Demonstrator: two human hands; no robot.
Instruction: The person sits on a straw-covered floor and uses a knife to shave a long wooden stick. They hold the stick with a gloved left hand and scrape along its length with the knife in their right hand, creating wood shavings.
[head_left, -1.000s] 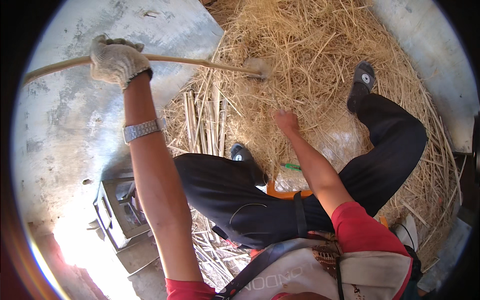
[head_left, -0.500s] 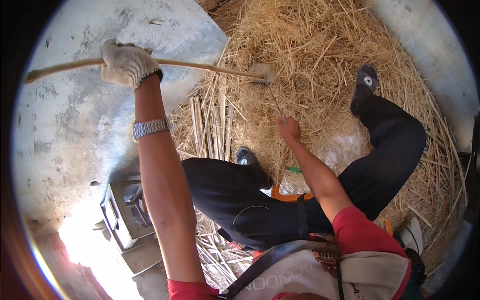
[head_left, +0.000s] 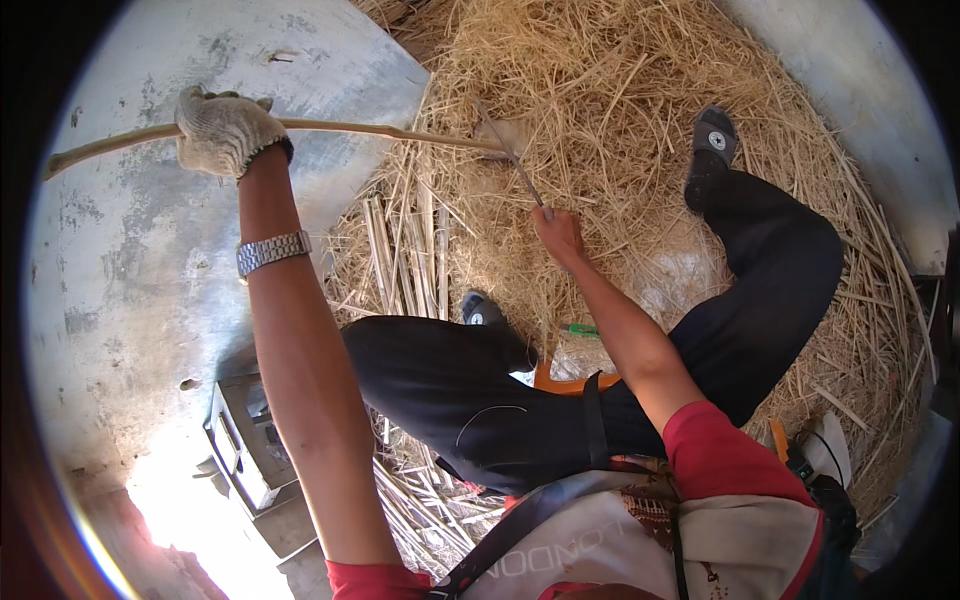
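Note:
My left hand [head_left: 230,130], in a pale knitted glove, is closed around a long, slightly curved bamboo stick [head_left: 350,128] held out across the left side. The stick's far end lies by a pale block [head_left: 512,135] half sunk in the straw. My bare right hand [head_left: 560,237] grips a long thin knife [head_left: 522,172]. Its blade slants up and to the left, crossing the stick's end in the picture; whether it touches the stick I cannot tell. The knife's handle is mostly hidden in my fist.
Loose straw and shavings [head_left: 620,90] cover the floor between pale walls [head_left: 150,230]. Split bamboo strips [head_left: 410,265] lie left of centre. A green-handled tool [head_left: 580,330] and an orange seat edge [head_left: 565,383] show between my legs. A dark wooden frame [head_left: 245,440] stands lower left.
The knife blade has swung up and left from beside the stick's end to across it. My right hand has shifted slightly up. The whole view has slid a little left.

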